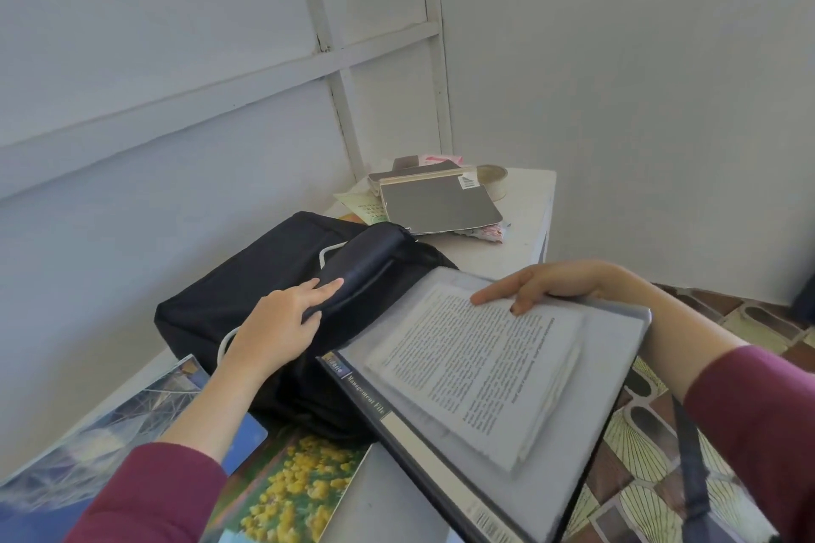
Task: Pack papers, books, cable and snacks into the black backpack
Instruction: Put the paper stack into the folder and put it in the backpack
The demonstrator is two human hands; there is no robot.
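Two hands are occupied: the black backpack [229,300], lying on the white surface [525,234], is gripped at its top flap by the left hand [278,322], while a file [600,388] topped with printed papers [480,362] is pinched at its far edge by the right hand [542,282].

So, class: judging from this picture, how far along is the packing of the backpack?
Nothing shows as packed yet. In hand: the left hand grips the black backpack at its top, the right hand holds the file with papers on it. Left: grey notebook, snack packet and two picture books on the table.
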